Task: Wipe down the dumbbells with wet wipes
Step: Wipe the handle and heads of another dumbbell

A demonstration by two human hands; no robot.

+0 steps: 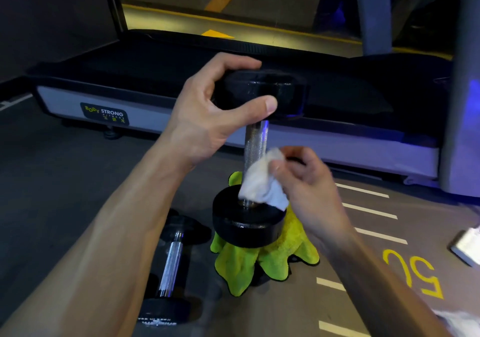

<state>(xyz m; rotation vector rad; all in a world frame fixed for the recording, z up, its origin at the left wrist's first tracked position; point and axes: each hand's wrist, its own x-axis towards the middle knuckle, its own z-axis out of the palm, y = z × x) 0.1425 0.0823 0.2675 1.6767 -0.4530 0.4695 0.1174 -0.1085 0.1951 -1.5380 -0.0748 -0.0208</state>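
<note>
The right hand (309, 178) pinches a crumpled white wet wipe (262, 183) against the lower end of the knurled steel handle (255, 142) of an upright dumbbell (249, 214). The left hand (210, 110) grips that dumbbell's top black head. Its bottom head rests on a green cloth (262, 261) on the floor, with a second dumbbell (168, 266) lying just beside it.

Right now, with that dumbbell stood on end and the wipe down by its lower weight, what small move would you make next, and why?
Probably slide the wet wipe up the handle. The right hand pinches it at the handle's base, and the knurled metal above looks bare. The left hand grips the top weight, steadying the upright dumbbell on the green cloth.
</note>
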